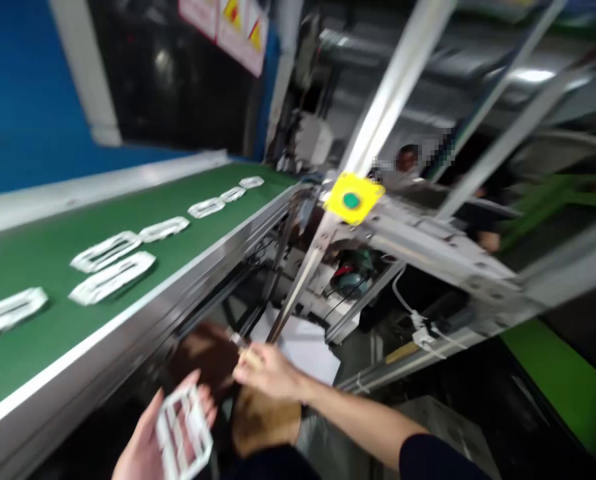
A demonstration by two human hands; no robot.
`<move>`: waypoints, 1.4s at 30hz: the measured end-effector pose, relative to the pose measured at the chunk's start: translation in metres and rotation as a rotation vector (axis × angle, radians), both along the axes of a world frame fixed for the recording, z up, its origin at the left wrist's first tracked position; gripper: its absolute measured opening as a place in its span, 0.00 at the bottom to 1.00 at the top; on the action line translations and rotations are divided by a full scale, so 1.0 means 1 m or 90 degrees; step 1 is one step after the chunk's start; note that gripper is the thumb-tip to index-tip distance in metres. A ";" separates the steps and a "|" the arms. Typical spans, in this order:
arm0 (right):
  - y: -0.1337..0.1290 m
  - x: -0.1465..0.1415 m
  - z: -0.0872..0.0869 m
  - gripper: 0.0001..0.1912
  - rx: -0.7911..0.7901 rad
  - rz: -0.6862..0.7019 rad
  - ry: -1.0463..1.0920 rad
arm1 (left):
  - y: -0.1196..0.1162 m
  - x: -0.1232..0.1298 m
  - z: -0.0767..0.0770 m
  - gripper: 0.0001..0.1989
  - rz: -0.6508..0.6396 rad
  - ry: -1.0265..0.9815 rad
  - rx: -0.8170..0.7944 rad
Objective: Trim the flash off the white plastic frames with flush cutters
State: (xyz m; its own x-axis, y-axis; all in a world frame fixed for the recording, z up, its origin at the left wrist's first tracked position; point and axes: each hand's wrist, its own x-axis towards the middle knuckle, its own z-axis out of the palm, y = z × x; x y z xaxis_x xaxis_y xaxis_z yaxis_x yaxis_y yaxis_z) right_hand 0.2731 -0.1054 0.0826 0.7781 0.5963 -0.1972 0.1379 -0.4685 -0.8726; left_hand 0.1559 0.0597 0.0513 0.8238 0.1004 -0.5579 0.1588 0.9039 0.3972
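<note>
A white plastic frame [185, 433] with long slots lies across the palm of my left hand [151, 430], at the bottom of the view. The fingers of that hand curl up around its far side. To the right and a little higher, my right hand [271, 373] is closed around a small tool [245, 350] with a pale handle and a short metallic tip. Blur hides the tool's exact kind. Its tip points up and left, apart from the white frame.
On my left runs a green conveyor belt [43, 357] carrying several similar white frames [113, 277]. Its metal side rail [128, 343] lies beyond my left hand. A yellow box with a green button [351, 199] sits on a metal post. Farther back, a person [403, 167] is partly visible.
</note>
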 end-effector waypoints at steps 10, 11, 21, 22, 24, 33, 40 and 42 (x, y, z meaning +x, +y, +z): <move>-0.002 -0.015 -0.016 0.15 0.167 0.027 0.173 | -0.003 -0.003 0.010 0.21 0.138 -0.218 -0.100; -0.002 -0.016 -0.016 0.15 0.161 0.021 0.176 | -0.004 -0.004 0.008 0.21 0.143 -0.223 -0.102; 0.002 -0.018 -0.021 0.16 0.152 0.052 0.186 | -0.004 -0.008 0.001 0.21 0.167 -0.226 -0.115; 0.002 -0.018 -0.022 0.16 0.150 0.055 0.183 | -0.004 -0.008 0.001 0.21 0.169 -0.225 -0.117; 0.001 -0.019 -0.023 0.16 0.145 0.058 0.179 | -0.005 -0.007 0.001 0.21 0.172 -0.226 -0.121; -0.001 -0.020 -0.025 0.15 0.126 0.067 0.160 | -0.006 -0.006 0.001 0.21 0.178 -0.234 -0.120; -0.003 -0.022 -0.030 0.16 0.087 0.067 0.134 | -0.007 -0.008 0.004 0.22 0.180 -0.235 -0.119; -0.003 -0.023 -0.031 0.15 0.080 0.073 0.127 | -0.007 -0.008 0.006 0.22 0.181 -0.240 -0.120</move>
